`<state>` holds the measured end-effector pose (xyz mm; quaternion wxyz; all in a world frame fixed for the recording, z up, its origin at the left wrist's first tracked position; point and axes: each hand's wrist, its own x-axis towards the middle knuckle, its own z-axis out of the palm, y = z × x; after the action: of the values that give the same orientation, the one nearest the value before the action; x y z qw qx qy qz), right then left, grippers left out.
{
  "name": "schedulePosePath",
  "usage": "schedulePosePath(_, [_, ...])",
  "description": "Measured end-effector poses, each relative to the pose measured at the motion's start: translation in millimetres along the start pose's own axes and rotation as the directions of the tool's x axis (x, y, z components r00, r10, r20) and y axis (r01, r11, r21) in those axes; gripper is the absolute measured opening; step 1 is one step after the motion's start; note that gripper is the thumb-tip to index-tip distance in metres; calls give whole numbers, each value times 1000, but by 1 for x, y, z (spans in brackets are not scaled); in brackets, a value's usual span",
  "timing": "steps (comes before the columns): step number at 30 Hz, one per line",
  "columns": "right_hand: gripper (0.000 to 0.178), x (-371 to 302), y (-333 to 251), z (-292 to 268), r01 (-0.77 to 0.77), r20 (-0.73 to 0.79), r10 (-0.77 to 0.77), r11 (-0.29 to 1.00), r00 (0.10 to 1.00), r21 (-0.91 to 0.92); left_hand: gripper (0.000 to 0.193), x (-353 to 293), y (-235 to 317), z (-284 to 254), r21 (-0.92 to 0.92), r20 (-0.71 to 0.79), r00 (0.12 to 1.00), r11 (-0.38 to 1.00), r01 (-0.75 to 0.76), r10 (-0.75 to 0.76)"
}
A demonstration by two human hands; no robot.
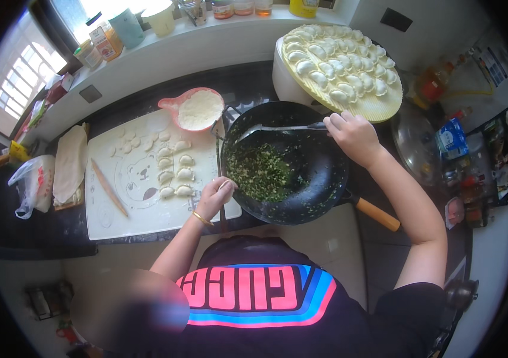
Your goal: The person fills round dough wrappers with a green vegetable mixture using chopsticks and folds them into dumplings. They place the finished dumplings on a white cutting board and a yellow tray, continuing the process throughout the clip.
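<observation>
My right hand [352, 136] is closed around the handle end of a long metal spoon [284, 127], whose head reaches over the left part of a black wok [319, 191]. Chopped green filling [260, 173] lies in the wok, heaped toward its left side. By the wok's left rim, my left hand [213, 200] is closed, its fingers curled around a thin pale piece that looks like a dumpling wrapper [224, 184]. Left of that hand, several folded dumplings [185, 174] stand in two rows on a white dough mat [102, 203]. Small flattened dough rounds [127, 142] lie farther back.
A pink ladle-shaped bowl of flour [200, 110] stands behind the mat. On the mat lies a rolling pin [110, 188]. A round tray full of dumplings [343, 68] rests at the back right. The wok's wooden handle [378, 215] sticks out toward the front right.
</observation>
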<state>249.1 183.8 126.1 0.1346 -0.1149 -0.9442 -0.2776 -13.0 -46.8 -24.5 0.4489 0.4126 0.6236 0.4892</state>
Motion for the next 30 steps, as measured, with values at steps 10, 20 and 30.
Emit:
schedulePosePath(10, [21, -34, -40, -22, -63, 55, 59, 996, 997, 69, 25, -1, 6, -4, 32, 44, 999, 999, 13, -14])
schedulePosePath(20, [37, -107, -110, 0, -517, 218, 502, 856, 837, 15, 24, -7, 40, -14, -120, 86, 995, 991, 66, -56])
schedulePosePath(30, [50, -66, -150, -24, -481, 153, 470, 733, 869, 481, 28, 15, 67, 39, -712, 178, 982, 680, 172, -62])
